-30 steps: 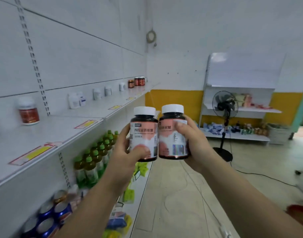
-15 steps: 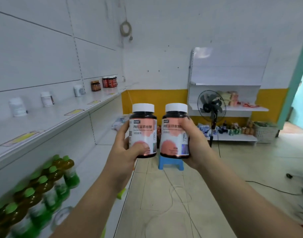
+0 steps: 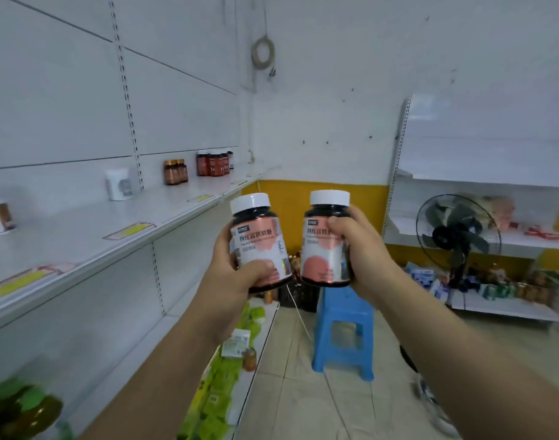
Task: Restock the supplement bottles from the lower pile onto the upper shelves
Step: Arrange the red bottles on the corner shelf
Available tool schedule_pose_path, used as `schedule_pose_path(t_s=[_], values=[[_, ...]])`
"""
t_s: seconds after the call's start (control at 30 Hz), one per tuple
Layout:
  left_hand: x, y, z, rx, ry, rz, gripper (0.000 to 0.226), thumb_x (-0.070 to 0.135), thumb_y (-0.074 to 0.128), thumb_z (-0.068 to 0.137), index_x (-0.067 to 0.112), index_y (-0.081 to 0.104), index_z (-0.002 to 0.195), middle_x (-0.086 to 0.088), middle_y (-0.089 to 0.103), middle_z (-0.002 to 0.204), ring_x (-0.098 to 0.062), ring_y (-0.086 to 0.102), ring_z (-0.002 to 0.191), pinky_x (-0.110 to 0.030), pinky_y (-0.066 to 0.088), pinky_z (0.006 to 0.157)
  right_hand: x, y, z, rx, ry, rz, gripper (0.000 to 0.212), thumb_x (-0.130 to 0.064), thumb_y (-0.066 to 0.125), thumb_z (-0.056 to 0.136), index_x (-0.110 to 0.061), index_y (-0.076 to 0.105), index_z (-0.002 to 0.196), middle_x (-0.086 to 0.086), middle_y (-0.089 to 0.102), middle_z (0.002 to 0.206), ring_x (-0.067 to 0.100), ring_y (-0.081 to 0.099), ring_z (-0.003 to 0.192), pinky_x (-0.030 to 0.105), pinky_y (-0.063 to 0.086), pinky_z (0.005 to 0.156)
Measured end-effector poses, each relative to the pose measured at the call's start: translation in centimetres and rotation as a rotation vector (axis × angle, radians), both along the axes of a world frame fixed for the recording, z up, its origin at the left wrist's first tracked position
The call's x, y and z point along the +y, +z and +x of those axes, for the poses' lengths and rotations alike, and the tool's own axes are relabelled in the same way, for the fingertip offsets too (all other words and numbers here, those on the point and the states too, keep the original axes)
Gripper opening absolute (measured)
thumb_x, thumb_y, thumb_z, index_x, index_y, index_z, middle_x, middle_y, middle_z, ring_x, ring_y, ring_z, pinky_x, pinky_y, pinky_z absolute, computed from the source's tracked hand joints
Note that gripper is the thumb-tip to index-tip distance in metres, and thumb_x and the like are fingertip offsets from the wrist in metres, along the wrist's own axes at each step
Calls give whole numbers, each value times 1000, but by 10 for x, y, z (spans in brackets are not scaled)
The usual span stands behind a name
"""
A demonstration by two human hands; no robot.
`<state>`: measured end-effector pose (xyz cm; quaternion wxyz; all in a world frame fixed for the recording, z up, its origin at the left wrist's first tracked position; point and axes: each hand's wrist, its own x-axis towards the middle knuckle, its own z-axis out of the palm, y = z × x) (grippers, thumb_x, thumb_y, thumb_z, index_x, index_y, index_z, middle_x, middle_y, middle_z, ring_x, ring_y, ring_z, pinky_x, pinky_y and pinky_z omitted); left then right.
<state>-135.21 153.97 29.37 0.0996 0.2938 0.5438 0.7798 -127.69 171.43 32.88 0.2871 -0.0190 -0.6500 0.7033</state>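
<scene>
Readable on left bottle (image 3: 259, 246), at 11 o'clock of centre: Chinese characters "四红富铁软糖" across pink label, small dark brand tag above, illegible. Same line on right bottle (image 3: 327, 246), at 1 o'clock, partly covered by fingers. "Fe" on red bottles (image 3: 215, 164) on upper shelf (image 3: 91, 230). Yellow shelf tags (image 3: 130, 230) unreadable.

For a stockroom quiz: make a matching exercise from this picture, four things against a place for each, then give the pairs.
Things:
1. left bottle
2. right bottle
3. blue stool
4. fan

Places:
A. on the floor, below the held bottles
B. gripped by the right hand
C. before the far shelving, at right
D. gripped by the left hand

Pairs: 1-D, 2-B, 3-A, 4-C
</scene>
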Motion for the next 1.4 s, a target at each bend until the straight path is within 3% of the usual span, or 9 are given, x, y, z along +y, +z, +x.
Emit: schedule_pose_path(t_s=[0.1, 0.33, 0.53, 0.73, 0.87, 1.03, 1.2, 1.3, 1.4], values=[[50, 12, -71, 13, 5, -18, 77, -17, 54, 77, 35, 38, 132, -9, 66, 106, -26, 69, 89, -41, 56, 68, 48, 9, -66, -12, -19, 35, 30, -23, 64, 79, -28, 56, 108, -3, 72, 84, 20, 70, 76, 37, 54, 64], [159, 25, -210, 86, 85, -139, 85, -9, 68, 73, 46, 36, 129, -1, 66, 100, -15, 69, 86, -29, 57, 67, 167, 23, -200, -14, -25, 161, 38, -34, 68, 69, -33, 57, 106, -5, 73, 87, 19, 72, 79, 33, 55, 62], [262, 24, -331, 146, 192, -213, 92, 2, 78, 69, 42, 30, 137, 3, 69, 102, -9, 69, 87, -36, 58, 76, 277, 20, -335, 27, 19, 175, 34, -30, 71, 75, -34, 58, 106, -5, 73, 92, 19, 72, 82, 37, 57, 66], [347, 43, -455, 108, 346, -237, 85, 1, 77, 69, 43, 31, 127, 1, 67, 99, -8, 69, 79, -23, 55, 60, 364, 35, -480, 10, 130, 174, 45, -37, 74, 60, -39, 59, 102, -9, 73, 92, 15, 71, 82, 38, 58, 71], [372, 61, -530, 111, 466, -338, 88, 3, 76, 68, 38, 22, 127, 2, 61, 101, -10, 66, 81, -20, 53, 56, 392, 44, -573, 14, 193, 192, 44, -33, 76, 68, -38, 58, 108, -9, 72, 95, 13, 71, 83, 40, 58, 74], [383, 75, -626, 135, 585, -381, 91, 2, 80, 65, 37, 25, 128, -1, 63, 101, -15, 67, 86, -28, 57, 63, 403, 53, -685, 33, 268, 233, 36, -29, 74, 75, -38, 57, 105, -14, 71, 88, 5, 70, 74, 20, 53, 53], [387, 78, -716, 177, 722, -444, 75, 11, 83, 63, 34, 36, 116, 8, 62, 95, -5, 66, 75, -14, 49, 50, 410, 59, -794, 76, 300, 255, 35, -32, 73, 72, -39, 56, 102, -15, 69, 90, 5, 69, 77, 23, 51, 60], [394, 78, -759, 140, 757, -487, 70, 9, 81, 66, 33, 36, 114, 6, 61, 98, -9, 63, 84, -20, 49, 58, 412, 59, -853, 59, 336, 237, 38, -36, 73, 62, -38, 58, 97, -15, 69, 87, 7, 69, 80, 28, 52, 67], [398, 75, -790, 89, 784, -533, 77, 5, 79, 66, 29, 35, 125, 5, 60, 100, -10, 61, 87, -21, 45, 60, 411, 55, -904, 17, 384, 229, 39, -30, 77, 66, -35, 57, 100, -10, 69, 92, 9, 69, 79, 29, 53, 66]])
